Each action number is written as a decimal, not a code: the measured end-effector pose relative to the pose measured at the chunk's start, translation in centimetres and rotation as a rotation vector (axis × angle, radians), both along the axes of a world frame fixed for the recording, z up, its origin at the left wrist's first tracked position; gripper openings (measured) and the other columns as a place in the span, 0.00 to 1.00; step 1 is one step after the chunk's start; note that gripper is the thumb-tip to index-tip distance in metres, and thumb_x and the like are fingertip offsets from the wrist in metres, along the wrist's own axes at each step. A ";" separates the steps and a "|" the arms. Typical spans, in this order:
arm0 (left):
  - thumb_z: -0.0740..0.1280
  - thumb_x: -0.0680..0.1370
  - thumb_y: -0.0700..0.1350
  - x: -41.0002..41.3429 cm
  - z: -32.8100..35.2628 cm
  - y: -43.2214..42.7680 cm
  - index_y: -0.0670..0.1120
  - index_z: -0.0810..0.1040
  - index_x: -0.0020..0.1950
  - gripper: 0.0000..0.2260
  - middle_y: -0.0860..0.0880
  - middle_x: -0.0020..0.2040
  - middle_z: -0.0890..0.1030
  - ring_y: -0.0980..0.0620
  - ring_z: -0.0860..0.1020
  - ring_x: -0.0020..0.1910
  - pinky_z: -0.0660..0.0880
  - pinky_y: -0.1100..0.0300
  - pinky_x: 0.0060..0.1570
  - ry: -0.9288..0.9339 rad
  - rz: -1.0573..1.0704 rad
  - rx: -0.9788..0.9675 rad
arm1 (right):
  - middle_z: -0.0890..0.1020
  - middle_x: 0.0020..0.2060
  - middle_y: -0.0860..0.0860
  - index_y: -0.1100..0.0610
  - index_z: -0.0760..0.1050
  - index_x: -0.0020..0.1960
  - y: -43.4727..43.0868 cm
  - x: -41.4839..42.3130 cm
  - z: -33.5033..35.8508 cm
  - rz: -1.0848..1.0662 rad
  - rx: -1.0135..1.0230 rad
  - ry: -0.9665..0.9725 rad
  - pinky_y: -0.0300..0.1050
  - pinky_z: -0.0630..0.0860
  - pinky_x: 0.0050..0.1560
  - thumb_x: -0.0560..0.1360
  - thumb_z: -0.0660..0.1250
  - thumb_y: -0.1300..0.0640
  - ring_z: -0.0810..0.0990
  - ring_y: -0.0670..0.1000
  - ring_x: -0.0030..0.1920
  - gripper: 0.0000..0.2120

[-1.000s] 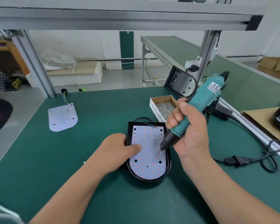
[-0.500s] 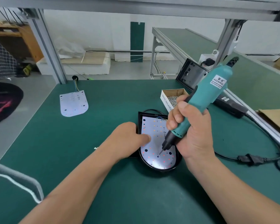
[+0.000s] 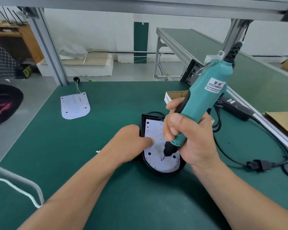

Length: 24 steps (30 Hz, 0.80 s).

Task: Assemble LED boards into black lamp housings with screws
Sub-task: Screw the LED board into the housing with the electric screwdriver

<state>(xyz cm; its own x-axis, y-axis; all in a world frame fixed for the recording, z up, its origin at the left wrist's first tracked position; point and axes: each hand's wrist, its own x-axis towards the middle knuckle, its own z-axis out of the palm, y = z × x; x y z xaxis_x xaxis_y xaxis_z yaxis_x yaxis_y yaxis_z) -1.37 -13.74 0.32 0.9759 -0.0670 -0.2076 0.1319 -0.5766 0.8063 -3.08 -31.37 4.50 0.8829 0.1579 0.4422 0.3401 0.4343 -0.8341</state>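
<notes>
The LED board (image 3: pixel 158 161) should be pressed flat by the left hand (image 3: pixel 131 143), with the screwdriver (image 3: pixel 203 100) gripped square by the right hand (image 3: pixel 191 140).

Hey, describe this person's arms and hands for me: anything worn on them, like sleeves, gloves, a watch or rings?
Nothing worn shows. The left hand and right hand are bare, with no gloves and no rings on the fingers in view. The left forearm and right forearm are bare to the frame's edge: no cuff, watch or wristband. The right hand's visible nails are short and unpainted.
</notes>
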 end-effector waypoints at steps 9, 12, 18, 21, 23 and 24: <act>0.71 0.70 0.52 -0.2 0.1 -0.1 0.48 0.62 0.38 0.18 0.48 0.35 0.61 0.47 0.59 0.35 0.56 0.51 0.35 -0.014 -0.027 -0.017 | 0.74 0.27 0.45 0.52 0.74 0.42 0.3 0.0 -0.1 0.141 -0.065 -0.074 0.41 0.72 0.32 0.73 0.66 0.63 0.71 0.50 0.25 0.07; 0.71 0.71 0.52 -0.2 0.1 -0.1 0.48 0.60 0.38 0.20 0.47 0.36 0.60 0.47 0.58 0.36 0.56 0.49 0.36 -0.019 -0.030 0.000 | 0.76 0.27 0.44 0.51 0.76 0.43 0.3 -0.1 0.0 0.152 -0.106 -0.086 0.41 0.72 0.34 0.73 0.66 0.63 0.72 0.51 0.26 0.07; 0.72 0.71 0.53 -0.4 0.4 0.0 0.48 0.62 0.39 0.19 0.49 0.35 0.62 0.49 0.59 0.35 0.57 0.49 0.36 -0.026 -0.034 -0.040 | 0.73 0.28 0.51 0.55 0.83 0.52 -0.4 -0.1 0.5 0.145 -0.015 -0.060 0.46 0.73 0.36 0.72 0.68 0.61 0.74 0.55 0.28 0.10; 0.72 0.68 0.55 -0.5 0.4 -0.3 0.50 0.63 0.40 0.18 0.52 0.34 0.63 0.50 0.60 0.34 0.58 0.53 0.34 -0.012 0.010 -0.057 | 0.72 0.28 0.52 0.56 0.82 0.52 -1.0 0.1 0.7 0.116 0.019 -0.054 0.47 0.73 0.36 0.72 0.67 0.61 0.73 0.55 0.29 0.10; 0.72 0.68 0.55 -0.5 0.3 -0.5 0.51 0.64 0.39 0.18 0.54 0.32 0.64 0.50 0.61 0.31 0.58 0.55 0.32 -0.015 0.017 -0.034 | 0.72 0.29 0.52 0.56 0.82 0.52 -1.3 0.3 0.7 0.106 0.016 -0.035 0.47 0.73 0.37 0.72 0.68 0.60 0.73 0.56 0.29 0.10; 0.72 0.69 0.55 -0.6 0.3 -0.5 0.51 0.64 0.38 0.17 0.56 0.31 0.64 0.52 0.62 0.30 0.59 0.58 0.30 -0.024 0.012 -0.022 | 0.72 0.29 0.53 0.56 0.82 0.52 -1.3 0.4 0.6 0.106 0.007 -0.029 0.48 0.73 0.37 0.72 0.68 0.60 0.73 0.56 0.30 0.10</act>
<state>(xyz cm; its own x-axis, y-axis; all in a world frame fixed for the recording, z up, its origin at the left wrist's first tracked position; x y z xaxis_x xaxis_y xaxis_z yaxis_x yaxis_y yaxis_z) -1.92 -14.20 0.63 0.9814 -0.0594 -0.1827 0.1192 -0.5574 0.8216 -2.68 -32.67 5.10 0.8482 0.2468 0.4687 0.3160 0.4745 -0.8216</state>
